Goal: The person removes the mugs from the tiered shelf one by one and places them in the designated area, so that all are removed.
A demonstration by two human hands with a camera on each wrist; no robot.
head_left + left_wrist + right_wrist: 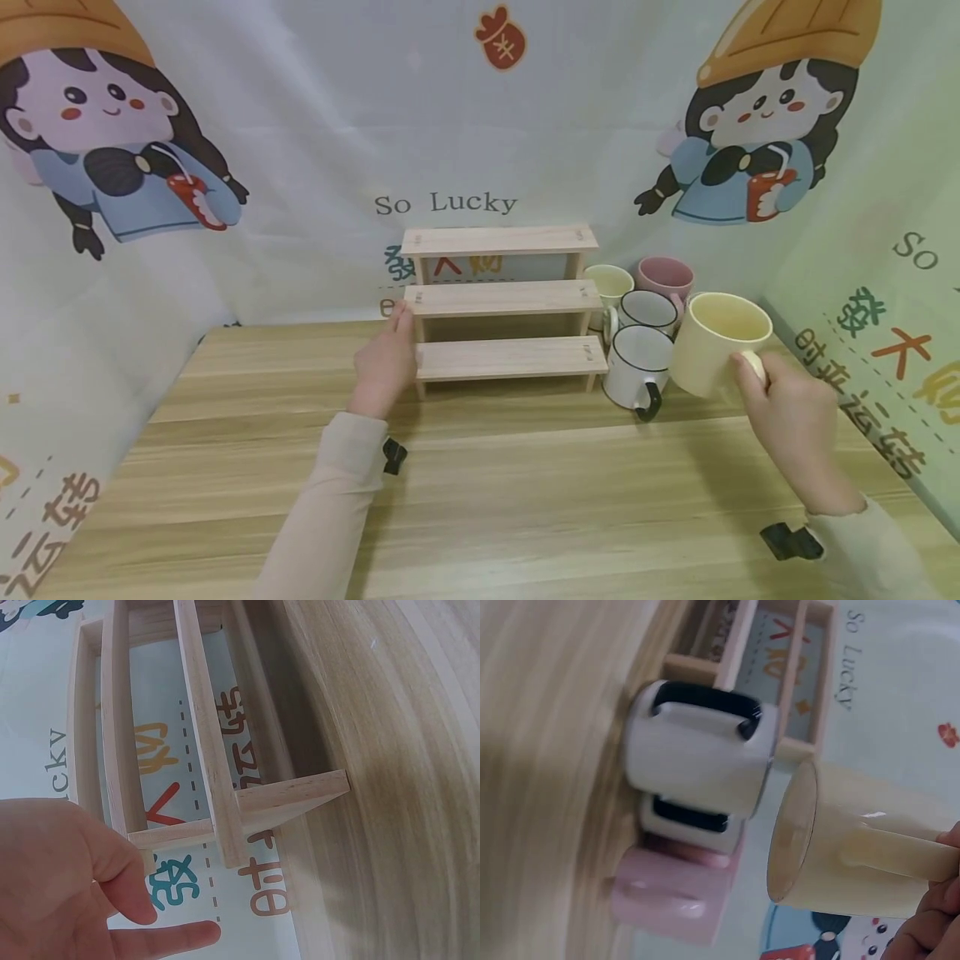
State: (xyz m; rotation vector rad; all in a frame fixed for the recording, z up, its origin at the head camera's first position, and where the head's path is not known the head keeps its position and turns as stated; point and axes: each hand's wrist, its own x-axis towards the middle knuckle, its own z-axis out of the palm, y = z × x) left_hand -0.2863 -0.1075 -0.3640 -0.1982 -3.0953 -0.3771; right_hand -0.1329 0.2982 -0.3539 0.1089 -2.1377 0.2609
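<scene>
My right hand (pixel 795 417) holds a pale yellow mug (pixel 705 354) by its handle, raised above the tabletop at the right. In the right wrist view the yellow mug (pixel 855 840) lies sideways across the picture, fingers at its handle. At the left end of a three-tier wooden rack (pixel 510 358), my left hand (pixel 386 362) touches the middle shelf's end. One finger of the left hand (pixel 67 877) sticks out straight in the left wrist view. Right of the rack stands a white mug (pixel 637 367) with black rim and handle.
Behind the front white mug stand another black-rimmed white mug (pixel 648 310), a light green-yellow mug (pixel 611 283) and a pink mug (pixel 666 275). The wooden table (pixel 510 500) runs back to a printed cloth backdrop (pixel 315 167). All three shelves are bare.
</scene>
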